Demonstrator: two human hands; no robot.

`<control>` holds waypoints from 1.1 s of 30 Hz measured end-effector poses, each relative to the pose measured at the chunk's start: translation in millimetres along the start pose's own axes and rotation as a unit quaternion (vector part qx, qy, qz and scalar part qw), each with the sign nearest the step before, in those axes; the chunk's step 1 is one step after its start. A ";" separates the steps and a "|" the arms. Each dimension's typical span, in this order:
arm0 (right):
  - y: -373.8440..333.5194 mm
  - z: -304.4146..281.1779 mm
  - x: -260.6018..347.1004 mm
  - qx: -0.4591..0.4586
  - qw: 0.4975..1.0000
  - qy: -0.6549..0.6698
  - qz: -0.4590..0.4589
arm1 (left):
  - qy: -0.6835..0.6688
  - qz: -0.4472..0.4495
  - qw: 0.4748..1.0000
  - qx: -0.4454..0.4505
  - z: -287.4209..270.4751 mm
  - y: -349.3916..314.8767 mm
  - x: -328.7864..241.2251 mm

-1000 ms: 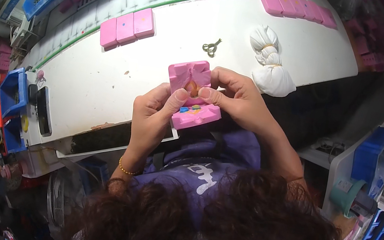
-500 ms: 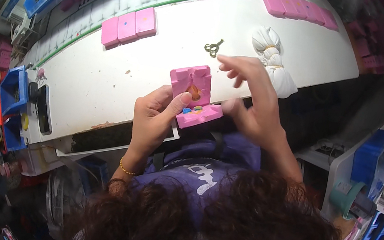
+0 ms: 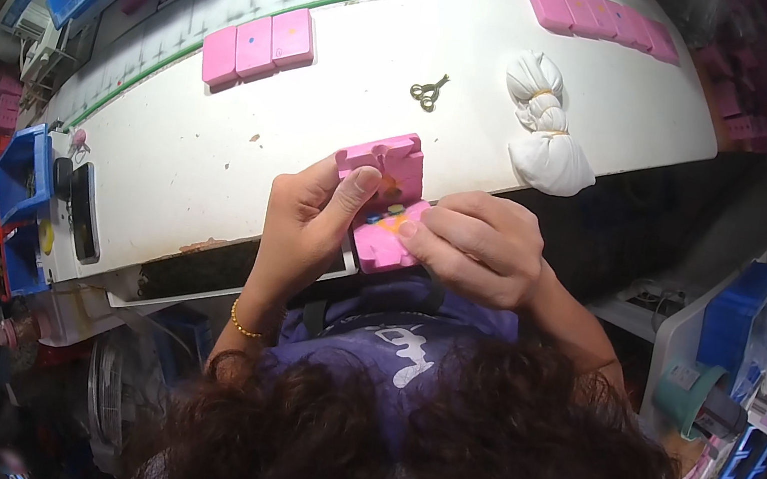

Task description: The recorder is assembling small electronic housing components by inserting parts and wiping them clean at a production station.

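A pink two-part mold (image 3: 403, 158) is spread apart in front of me, just off the table's near edge. My left hand (image 3: 312, 212) is closed on it, with the thumb across the inner face of the upper half. An orange-brown patch shows in that half's hollow. The lower half (image 3: 381, 252) tilts toward me and has blue, yellow and orange bits in it. My right hand (image 3: 484, 246) is closed around its right side, thumb and fingertips pressed at the colored part. Whether the fingertips also pinch a small piece is hidden.
On the white table (image 3: 333, 59) lie small scissors (image 3: 428, 92), a tied white cloth bundle (image 3: 552, 156), three pink blocks (image 3: 258, 48) and a row of several more (image 3: 602, 22). Blue bins (image 3: 28, 170) stand at left. A green cup (image 3: 688, 392) is at right.
My right hand has come down from above the table's edge onto the lower mold half and closed. That half has tipped open further. My left thumb has shifted slightly up.
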State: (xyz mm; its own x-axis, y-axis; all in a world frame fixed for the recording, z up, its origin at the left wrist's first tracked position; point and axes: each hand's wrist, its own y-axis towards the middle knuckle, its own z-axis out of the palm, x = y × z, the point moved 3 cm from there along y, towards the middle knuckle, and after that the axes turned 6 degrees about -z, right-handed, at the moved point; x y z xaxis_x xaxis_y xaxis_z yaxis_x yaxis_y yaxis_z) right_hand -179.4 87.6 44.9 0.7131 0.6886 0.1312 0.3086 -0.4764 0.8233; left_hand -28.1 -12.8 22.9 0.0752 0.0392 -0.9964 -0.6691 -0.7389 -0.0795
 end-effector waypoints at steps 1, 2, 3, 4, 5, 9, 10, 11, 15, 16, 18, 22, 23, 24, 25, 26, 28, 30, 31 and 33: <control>-1.7 -0.6 0.1 -0.022 1.000 -0.013 -0.011 | 0.000 0.000 1.000 0.001 -1.2 -1.3 1.8; -2.7 1.4 -0.2 -0.022 1.000 -0.014 -0.010 | -0.001 0.006 1.000 0.011 -2.1 -2.6 3.2; -3.2 3.0 -0.1 -0.044 0.999 -0.029 -0.011 | -0.001 0.012 1.000 0.021 -3.1 -3.5 4.8; -3.7 3.4 0.0 -0.066 0.997 -0.043 -0.013 | -0.001 0.011 1.000 0.022 -5.5 -4.2 7.7; -4.3 3.5 0.4 -0.066 0.997 -0.043 -0.013 | -0.008 0.022 0.999 0.031 -7.5 -4.9 9.9; -4.9 4.2 -5.0 -0.050 0.998 0.004 0.041 | 0.016 0.093 0.993 0.065 -6.8 -5.6 -4.3; -5.6 4.4 -7.1 -0.045 0.997 0.027 0.058 | 0.016 0.093 0.993 0.066 -5.5 -5.1 -3.5; -5.1 3.9 -7.1 -0.045 0.997 0.026 0.058 | 0.060 0.141 0.986 0.058 -3.2 -5.4 -4.6; 5.3 -0.2 -8.0 -0.017 0.989 0.027 0.144 | 0.068 0.111 0.991 0.003 -1.5 -9.7 9.0; 8.5 -1.2 -9.5 -0.005 0.982 0.026 0.187 | 0.042 0.077 0.996 -0.026 -2.6 -9.2 13.5; 2.3 0.6 -17.5 -0.036 0.959 0.087 0.268 | 0.060 0.090 0.994 -0.026 -2.9 -8.9 13.1; -5.2 7.2 -24.1 0.014 0.921 0.239 0.308 | 0.082 0.090 0.992 0.017 2.8 -12.7 11.2; -5.5 8.2 -24.8 0.009 0.925 0.224 0.305 | 0.029 0.084 0.996 -0.002 4.7 -12.6 14.3; -6.0 9.3 -25.3 0.004 0.930 0.210 0.302 | -0.024 0.077 0.997 -0.021 5.3 -12.2 16.8; -5.2 11.0 -25.2 0.003 0.930 0.210 0.302 | -0.023 0.077 0.997 -0.022 5.6 -11.6 15.7; -4.2 12.0 -24.2 -0.005 0.936 0.200 0.288 | -0.034 0.098 0.994 -0.025 5.4 -11.3 13.3; -4.4 12.6 -23.3 -0.013 0.943 0.190 0.274 | -0.044 0.120 0.991 -0.028 4.8 -11.1 11.5; -6.4 13.5 -23.4 -0.008 0.937 0.209 0.280 | -0.064 0.117 0.991 -0.031 4.0 -11.2 13.6; -7.1 14.0 -23.4 -0.008 0.937 0.208 0.279 | -0.064 0.118 0.990 -0.031 3.4 -11.0 14.4; -11.3 19.6 -25.3 0.014 0.888 0.300 0.349 | -0.017 0.144 0.987 -0.070 -1.3 -11.8 14.3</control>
State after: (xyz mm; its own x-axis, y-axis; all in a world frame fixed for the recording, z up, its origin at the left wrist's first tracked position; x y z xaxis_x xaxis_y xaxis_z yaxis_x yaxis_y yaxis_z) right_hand -188.5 64.8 21.5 0.2770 0.3838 0.8809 -0.0543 -0.9091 0.4131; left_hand -18.2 -4.4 9.7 -0.1301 -0.1643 -0.9778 -0.5502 -0.8084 0.2091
